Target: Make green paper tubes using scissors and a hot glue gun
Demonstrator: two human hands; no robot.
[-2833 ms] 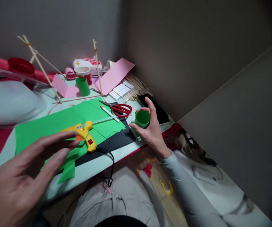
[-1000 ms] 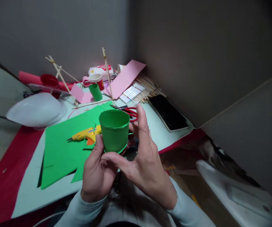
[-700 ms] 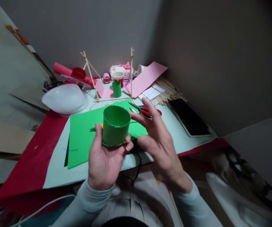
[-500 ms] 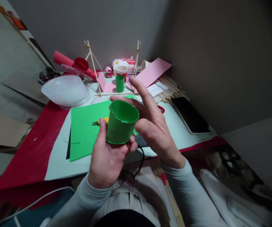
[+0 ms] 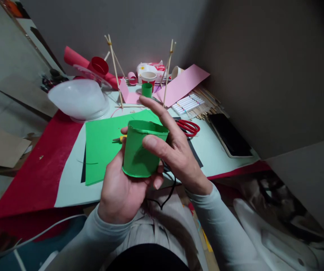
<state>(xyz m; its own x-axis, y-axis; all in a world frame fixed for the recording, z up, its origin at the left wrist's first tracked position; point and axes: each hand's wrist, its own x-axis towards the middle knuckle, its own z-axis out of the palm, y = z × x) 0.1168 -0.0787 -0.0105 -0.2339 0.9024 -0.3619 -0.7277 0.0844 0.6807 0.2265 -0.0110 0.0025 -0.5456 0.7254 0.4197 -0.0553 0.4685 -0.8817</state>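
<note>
A green paper cylinder (image 5: pixel 139 156), shaped like a cup with a slightly uneven rim, is held upright, tilted a little, above the near edge of the table. My left hand (image 5: pixel 121 192) is closed around its lower part, supporting it from below and the left. The thumb of my right hand (image 5: pixel 176 150) presses on the front wall near the rim. Its index finger stretches out above the far side, while the other fingers are mostly hidden behind the cylinder. Behind lie green paper sheets (image 5: pixel 102 150) and a yellow-handled pointed tool (image 5: pixel 121 139), partly covered.
Red-handled scissors (image 5: pixel 190 128) lie right of my hands, with a dark tablet (image 5: pixel 229 135) farther right. Farther back are stick frames (image 5: pixel 113 66), a small green cylinder (image 5: pixel 146 90), a paper cup (image 5: pixel 149 77), pink card (image 5: pixel 183 84), markers (image 5: pixel 188 103) and a translucent plastic container (image 5: pixel 77 98).
My right hand has moved left, bringing its thumb across onto the cylinder's front wall. The cylinder has turned slightly in my left hand. The view has shifted a little, revealing the scissors.
</note>
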